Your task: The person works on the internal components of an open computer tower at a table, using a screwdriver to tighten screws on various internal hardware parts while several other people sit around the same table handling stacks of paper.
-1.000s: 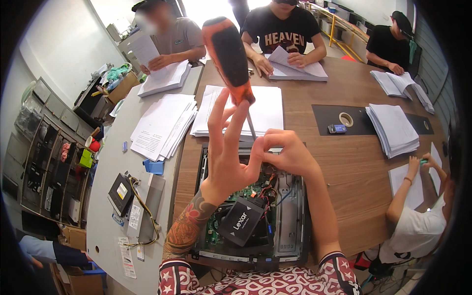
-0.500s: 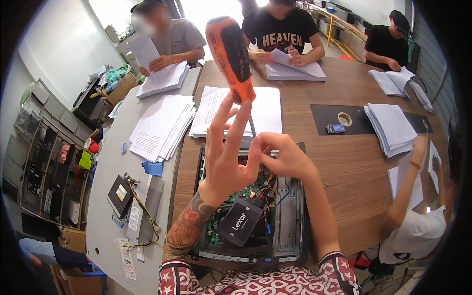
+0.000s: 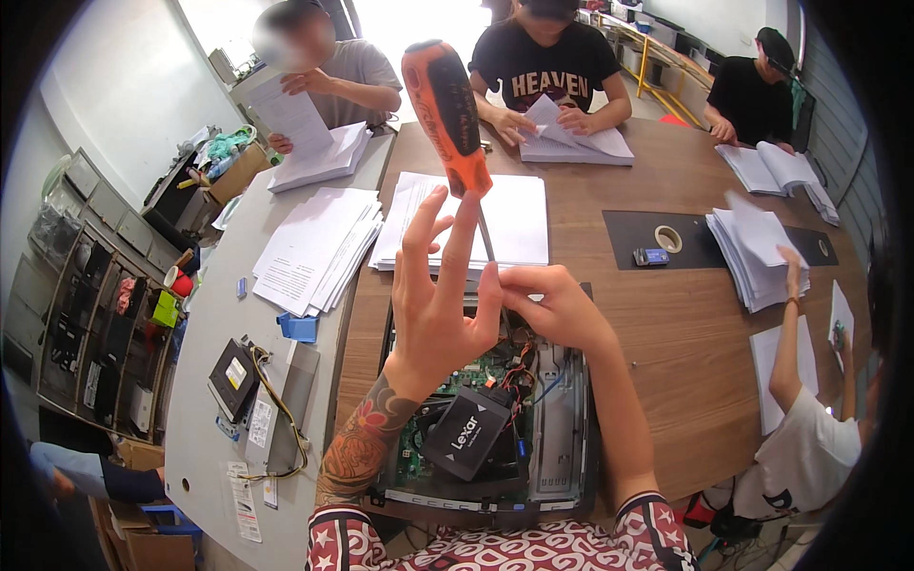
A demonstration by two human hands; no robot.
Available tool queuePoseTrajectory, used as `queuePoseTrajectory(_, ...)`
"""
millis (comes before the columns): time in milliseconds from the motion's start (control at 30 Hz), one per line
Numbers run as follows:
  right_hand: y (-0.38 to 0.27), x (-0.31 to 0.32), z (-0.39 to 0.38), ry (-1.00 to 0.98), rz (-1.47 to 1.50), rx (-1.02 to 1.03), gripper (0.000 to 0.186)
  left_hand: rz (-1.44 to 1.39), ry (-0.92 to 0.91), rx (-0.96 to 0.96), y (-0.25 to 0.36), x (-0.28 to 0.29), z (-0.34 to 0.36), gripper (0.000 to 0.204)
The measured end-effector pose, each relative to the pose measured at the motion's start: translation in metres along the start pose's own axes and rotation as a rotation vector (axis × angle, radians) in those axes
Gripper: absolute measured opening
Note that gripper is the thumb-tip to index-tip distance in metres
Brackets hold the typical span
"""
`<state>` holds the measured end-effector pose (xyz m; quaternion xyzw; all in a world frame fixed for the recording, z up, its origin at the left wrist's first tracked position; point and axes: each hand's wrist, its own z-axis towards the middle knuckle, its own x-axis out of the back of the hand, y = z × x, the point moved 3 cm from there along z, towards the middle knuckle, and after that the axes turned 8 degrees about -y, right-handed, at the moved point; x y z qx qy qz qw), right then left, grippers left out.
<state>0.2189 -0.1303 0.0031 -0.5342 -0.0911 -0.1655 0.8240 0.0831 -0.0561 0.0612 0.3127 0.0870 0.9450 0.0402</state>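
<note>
An orange and black screwdriver [image 3: 446, 114] stands slightly tilted over an open desktop computer case [image 3: 562, 447], its handle up. My right hand [image 3: 550, 303] is closed in a pinch around the metal shaft. My left hand [image 3: 433, 305], on the tattooed arm, has its fingers stretched and apart; two fingertips reach the lower end of the handle, and the thumb is beside the right fingertips. My hands hide the screwdriver's tip. Inside the case, a black solid-state drive [image 3: 465, 433] lies at an angle over a green circuit board [image 3: 411, 447], near coloured cables [image 3: 519, 366].
Left of the case are a metal power supply [image 3: 281, 409] with cables and a black drive unit [image 3: 233, 378]. Paper stacks [image 3: 476, 219] lie beyond. Tape [image 3: 667, 238] and a small blue item [image 3: 651, 257] rest on a dark panel. Several people handle papers around the table.
My hands and the screwdriver stay nearly in place. The person at the right reaches further onto the paper stack and lifts a sheet; the person at far left has moved a hand up the papers.
</note>
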Motion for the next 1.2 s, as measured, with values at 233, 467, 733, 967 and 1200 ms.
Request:
queuePoseTrajectory(233, -0.004, 0.006, -0.002, 0.086, -0.063, -0.030, 0.014, -0.004, 0.051, -0.042, -0.001, 0.000, 0.000, 0.065)
queuePoseTrajectory(467, 0.005, 0.000, -0.001, 0.090, -0.042, -0.009, 0.024, -0.097, 0.112, -0.039, -0.002, -0.004, -0.004, 0.062)
queuePoseTrajectory(733, 0.000, 0.001, -0.002, 0.028, -0.030, 0.013, 0.012, 0.006, 0.022, -0.112, 0.003, 0.001, -0.001, 0.063)
queuePoseTrajectory(967, 0.003, -0.001, -0.003, -0.092, -0.021, 0.042, 0.006, -0.180, -0.018, -0.024, -0.002, -0.010, -0.003, 0.065)
queuePoseTrajectory(1200, 0.003, -0.001, -0.004, -0.050, -0.095, 0.102, 0.009, -0.164, -0.014, -0.059, -0.007, -0.012, -0.008, 0.073)
